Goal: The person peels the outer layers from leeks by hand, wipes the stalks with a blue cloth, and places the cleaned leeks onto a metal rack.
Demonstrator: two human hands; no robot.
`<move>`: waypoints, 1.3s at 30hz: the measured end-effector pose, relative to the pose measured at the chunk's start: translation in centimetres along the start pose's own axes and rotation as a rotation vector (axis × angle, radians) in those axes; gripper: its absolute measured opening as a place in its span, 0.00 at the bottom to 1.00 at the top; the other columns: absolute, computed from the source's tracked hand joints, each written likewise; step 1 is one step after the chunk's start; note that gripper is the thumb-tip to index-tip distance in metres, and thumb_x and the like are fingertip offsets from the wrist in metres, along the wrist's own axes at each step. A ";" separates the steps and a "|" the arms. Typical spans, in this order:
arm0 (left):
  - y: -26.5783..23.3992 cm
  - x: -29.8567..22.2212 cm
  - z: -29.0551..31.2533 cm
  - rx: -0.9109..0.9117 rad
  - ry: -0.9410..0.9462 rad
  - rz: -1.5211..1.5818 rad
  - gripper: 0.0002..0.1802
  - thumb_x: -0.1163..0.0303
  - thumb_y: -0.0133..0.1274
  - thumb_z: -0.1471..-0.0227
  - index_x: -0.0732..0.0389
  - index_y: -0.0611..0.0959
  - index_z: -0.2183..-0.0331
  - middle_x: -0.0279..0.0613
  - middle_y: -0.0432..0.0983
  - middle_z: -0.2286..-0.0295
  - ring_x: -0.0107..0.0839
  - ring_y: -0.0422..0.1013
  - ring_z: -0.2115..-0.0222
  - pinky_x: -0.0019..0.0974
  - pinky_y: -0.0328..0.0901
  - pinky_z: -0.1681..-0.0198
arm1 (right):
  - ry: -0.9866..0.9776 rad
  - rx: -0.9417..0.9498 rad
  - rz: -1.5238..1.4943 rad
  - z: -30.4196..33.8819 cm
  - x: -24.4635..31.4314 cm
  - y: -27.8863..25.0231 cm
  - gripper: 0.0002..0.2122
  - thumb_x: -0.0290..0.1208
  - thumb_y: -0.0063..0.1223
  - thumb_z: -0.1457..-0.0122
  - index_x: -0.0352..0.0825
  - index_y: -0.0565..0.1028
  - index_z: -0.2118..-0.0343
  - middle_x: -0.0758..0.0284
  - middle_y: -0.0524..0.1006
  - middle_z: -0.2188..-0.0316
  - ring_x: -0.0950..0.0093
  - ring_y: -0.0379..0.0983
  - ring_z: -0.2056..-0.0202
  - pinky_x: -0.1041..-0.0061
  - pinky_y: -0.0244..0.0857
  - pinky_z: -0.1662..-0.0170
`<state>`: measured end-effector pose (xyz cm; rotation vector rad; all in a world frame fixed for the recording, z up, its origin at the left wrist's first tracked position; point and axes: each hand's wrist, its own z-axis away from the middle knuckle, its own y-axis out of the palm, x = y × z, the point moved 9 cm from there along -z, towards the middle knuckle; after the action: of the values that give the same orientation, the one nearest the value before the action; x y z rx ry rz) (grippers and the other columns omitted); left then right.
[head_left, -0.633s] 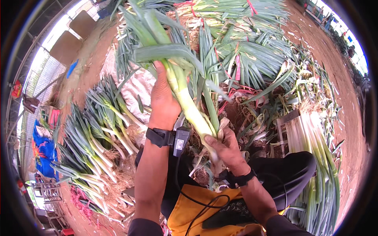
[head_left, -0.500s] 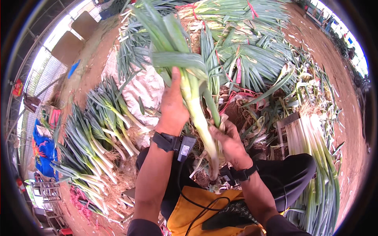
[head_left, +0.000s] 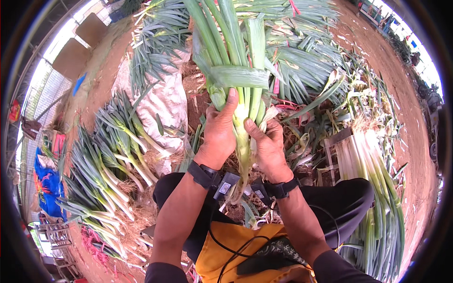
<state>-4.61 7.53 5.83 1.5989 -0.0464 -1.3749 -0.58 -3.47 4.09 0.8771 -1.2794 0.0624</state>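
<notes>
A large leek stands nearly upright before me, its green leaves fanning away and its pale root end hanging down between my wrists. My left hand is closed around its left side, the thumb pressed on the stalk just below a leaf folded across. On the right side, my right hand is closed on the stalk's outer layer, thumb against the leek and fingers by a loose pale strip. Dark straps with small boxes circle both wrists.
Loose leeks with roots lie at the left beside a whitish sheet. Tied leek bundles cover the ground ahead. At the right, trimmed-looking leeks rest by a small frame, with leaf scraps around.
The leek has swung from a slant to nearly upright. My right hand has moved up along it, closer to my left hand, which has shifted slightly right and down.
</notes>
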 end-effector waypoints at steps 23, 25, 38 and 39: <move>1.5 1.1 0.0 0.287 0.010 -0.571 0.31 0.53 0.54 0.44 0.66 0.70 0.48 0.49 0.75 0.58 0.36 0.74 0.62 0.38 0.69 0.56 | 0.037 -0.322 -0.313 1.7 -0.1 -2.6 0.12 0.23 0.48 0.37 0.30 0.68 0.52 0.63 0.76 0.60 0.72 0.75 0.61 0.71 0.72 0.61; 1.8 -0.6 0.9 0.180 0.264 -1.042 0.41 0.54 0.64 0.52 0.69 0.66 0.46 0.51 0.74 0.59 0.35 0.75 0.65 0.34 0.71 0.65 | -0.025 -0.370 -0.250 1.8 0.0 -3.6 0.11 0.23 0.48 0.37 0.30 0.68 0.52 0.64 0.75 0.60 0.74 0.74 0.61 0.73 0.71 0.60; 2.8 -3.2 1.9 0.096 0.530 -1.281 0.10 0.72 0.56 0.53 0.69 0.77 0.69 0.58 0.75 0.77 0.54 0.74 0.75 0.44 0.68 0.72 | -0.101 -0.313 -0.018 1.7 -0.8 -3.6 0.07 0.18 0.55 0.44 0.30 0.75 0.61 0.66 0.79 0.68 0.79 0.74 0.68 0.78 0.68 0.63; 2.9 -3.4 2.0 0.104 0.550 -1.274 0.09 0.73 0.55 0.52 0.68 0.77 0.69 0.58 0.75 0.77 0.54 0.74 0.74 0.44 0.67 0.71 | 0.035 -0.335 -0.164 1.5 -1.8 -4.1 0.07 0.18 0.55 0.44 0.30 0.75 0.62 0.65 0.79 0.68 0.77 0.75 0.68 0.76 0.69 0.64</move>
<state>-5.82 6.78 10.47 2.1238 1.4592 -1.7287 -0.37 -6.41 0.42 0.6839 -1.1402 -0.2590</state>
